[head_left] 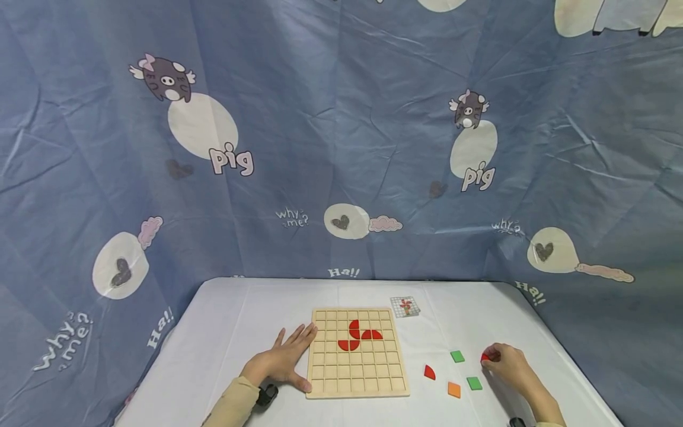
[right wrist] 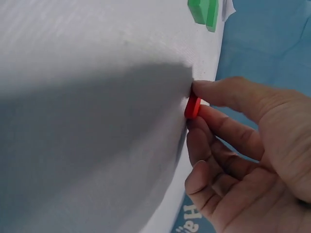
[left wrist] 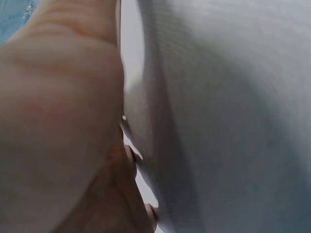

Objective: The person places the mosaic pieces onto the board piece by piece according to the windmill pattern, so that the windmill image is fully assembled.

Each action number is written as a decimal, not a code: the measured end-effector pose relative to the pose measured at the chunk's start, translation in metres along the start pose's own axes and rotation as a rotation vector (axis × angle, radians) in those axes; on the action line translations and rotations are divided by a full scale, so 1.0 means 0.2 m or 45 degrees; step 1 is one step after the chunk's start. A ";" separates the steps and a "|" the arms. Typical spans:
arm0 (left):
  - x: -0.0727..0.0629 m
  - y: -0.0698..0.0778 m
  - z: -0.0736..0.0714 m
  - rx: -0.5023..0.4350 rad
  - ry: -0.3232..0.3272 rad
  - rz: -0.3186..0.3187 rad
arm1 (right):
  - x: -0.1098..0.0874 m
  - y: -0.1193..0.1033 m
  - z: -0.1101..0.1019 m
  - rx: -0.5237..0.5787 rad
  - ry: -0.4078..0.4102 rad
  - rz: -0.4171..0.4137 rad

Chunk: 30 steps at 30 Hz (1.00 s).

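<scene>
My left hand (head_left: 284,357) lies with spread fingers at the left edge of a wooden grid board (head_left: 352,379), thumb and fingertips right at its rim. Several red quarter-circle pieces (head_left: 354,330) sit in cells in the board's upper half. Off to the right, my right hand (head_left: 504,365) pinches a red piece (right wrist: 193,107) between thumb and fingers, close over the white table. In the left wrist view the left hand (left wrist: 58,121) fills the left side, and the board is out of sight there.
Between board and right hand lie a red quarter-circle piece (head_left: 429,372), an orange square (head_left: 454,389), a green square (head_left: 457,356) and another green square (head_left: 474,383). A pattern card (head_left: 405,306) lies beyond the board's upper right corner. A blue printed curtain (head_left: 341,148) hangs behind the table.
</scene>
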<state>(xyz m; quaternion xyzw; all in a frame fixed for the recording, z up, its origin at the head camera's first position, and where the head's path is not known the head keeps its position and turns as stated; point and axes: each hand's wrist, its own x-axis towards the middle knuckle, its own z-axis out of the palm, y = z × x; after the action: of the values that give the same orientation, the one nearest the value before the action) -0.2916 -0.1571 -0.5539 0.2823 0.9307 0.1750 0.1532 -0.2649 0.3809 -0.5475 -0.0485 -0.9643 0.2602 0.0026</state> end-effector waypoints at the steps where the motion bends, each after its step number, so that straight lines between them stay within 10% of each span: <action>1: 0.00 0.00 0.00 0.000 -0.001 -0.003 | 0.00 0.00 0.00 -0.003 0.006 -0.007; 15: 0.00 0.01 0.00 0.002 0.001 -0.007 | 0.02 -0.01 0.02 0.003 0.009 0.014; 30: 0.00 0.00 0.00 0.010 0.013 0.002 | 0.02 -0.26 0.05 0.043 0.076 -0.205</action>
<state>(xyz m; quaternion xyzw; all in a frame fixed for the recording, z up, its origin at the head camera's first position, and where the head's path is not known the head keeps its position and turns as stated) -0.2916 -0.1570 -0.5543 0.2827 0.9319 0.1730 0.1471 -0.2741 0.3324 -0.5297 0.0215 -0.9601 0.2737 0.0529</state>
